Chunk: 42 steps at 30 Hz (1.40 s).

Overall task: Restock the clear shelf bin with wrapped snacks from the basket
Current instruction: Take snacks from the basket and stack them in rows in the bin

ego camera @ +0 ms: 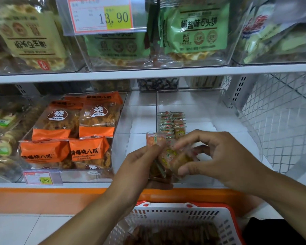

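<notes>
White shelf boards (pixel 148 73) and wire mesh side (pixel 281 121) above white-tiled floor (pixel 25 228).

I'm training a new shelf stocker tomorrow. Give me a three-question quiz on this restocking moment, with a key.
1. True or false: the left hand holds a bunch of wrapped snacks.
2. Where do the stocked snack rows stand in the clear shelf bin?
A. along its left wall
B. along its right wall
C. across its whole floor
3. Fill in: the basket sits ___ the shelf edge, and the right hand pinches a snack from the bunch.

Key
1. true
2. A
3. below
</notes>
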{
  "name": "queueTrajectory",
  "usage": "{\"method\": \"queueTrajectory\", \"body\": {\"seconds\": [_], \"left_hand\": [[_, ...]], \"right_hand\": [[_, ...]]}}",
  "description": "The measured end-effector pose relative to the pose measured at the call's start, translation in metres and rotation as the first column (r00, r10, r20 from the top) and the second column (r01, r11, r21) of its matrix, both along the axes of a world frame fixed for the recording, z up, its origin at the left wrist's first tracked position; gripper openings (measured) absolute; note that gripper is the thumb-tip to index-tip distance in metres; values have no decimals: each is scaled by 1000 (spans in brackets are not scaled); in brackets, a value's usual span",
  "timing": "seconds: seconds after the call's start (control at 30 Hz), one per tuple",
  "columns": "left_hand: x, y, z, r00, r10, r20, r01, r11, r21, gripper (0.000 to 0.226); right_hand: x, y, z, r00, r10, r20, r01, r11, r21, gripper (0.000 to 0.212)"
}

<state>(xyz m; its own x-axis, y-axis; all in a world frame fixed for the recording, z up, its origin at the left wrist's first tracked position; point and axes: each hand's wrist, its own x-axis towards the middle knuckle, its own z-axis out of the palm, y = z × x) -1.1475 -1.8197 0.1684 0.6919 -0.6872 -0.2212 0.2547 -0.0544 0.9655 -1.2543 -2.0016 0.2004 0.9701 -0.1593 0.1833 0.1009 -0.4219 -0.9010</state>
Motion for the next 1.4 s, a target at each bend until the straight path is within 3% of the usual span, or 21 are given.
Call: {"method": "queueTrajectory", "body": {"seconds": [0.07,0.17,0.27,0.43,0.53,0.6,0.67,0.73,0.9,1.07,1.2,1.4], "left_hand": [[-4,-2,-4,999,8,36,-8,1000,6,41],[-11,-6,-8,992,29,120,-30,1000,1,36],[-15,-9,-10,988,45,149,-44,999,-10,36],[-14,-13,-10,970,124,210,-136,990,43,47],[-12,-18,-9,961,154,232,-178,980,88,49],[-14,-21,-7,959,163,233,-189,977,94,46],[-16,-24,-7,958,155,240,-180,980,87,45],[-19,-26,-7,953,141,269,-170,981,91,50],[-18,-29,-11,954,150,261,-164,986,33,45],[-10,-28,-12,982,148,114,-152,988,31,52],[-4,-27,-15,987,150,65,-153,987,42,47],[-5,-26,-13,990,127,61,-130,990,56,37]], "right_hand": [[0,-2,-4,995,-53,-84,66,984,165,57],[0,1,-6,961,23,-277,71,942,327,60],[1,5,-6,946,69,-316,52,931,361,48],[7,-6,3,927,142,-347,1,925,380,45],[18,-34,8,941,19,-338,71,965,252,37],[32,-54,0,926,-183,-329,182,983,-34,39],[48,-69,-18,883,-354,-307,223,894,-388,39],[65,-74,-41,850,-380,-366,173,857,-486,35],[102,-71,-79,820,-422,-388,168,824,-541,41],[116,-76,-88,776,-509,-372,381,848,-368,59],[117,-71,-92,782,-475,-403,355,871,-338,76],[120,-70,-94,785,-471,-403,374,878,-297,76]]}}
